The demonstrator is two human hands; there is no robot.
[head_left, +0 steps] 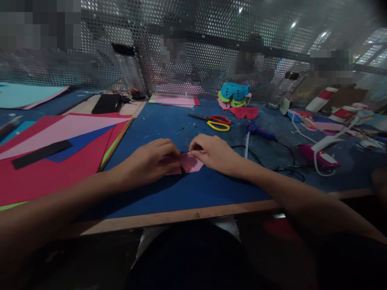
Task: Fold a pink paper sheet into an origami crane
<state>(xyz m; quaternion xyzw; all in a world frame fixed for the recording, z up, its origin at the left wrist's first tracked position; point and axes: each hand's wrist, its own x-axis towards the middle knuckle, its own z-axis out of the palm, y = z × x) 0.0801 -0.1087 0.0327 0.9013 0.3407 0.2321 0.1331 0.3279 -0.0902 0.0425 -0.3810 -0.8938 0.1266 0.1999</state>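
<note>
A small pink piece of paper lies on the blue table top in front of me. My left hand presses on its left part with fingers curled down over it. My right hand pinches its upper right edge with curled fingers. Both hands meet at the middle of the paper, and much of the sheet is hidden under them.
A stack of red, pink and blue sheets with a black strip lies at the left. Two pairs of scissors, a glue gun with cables, punched paper shapes and a perforated metal screen stand behind.
</note>
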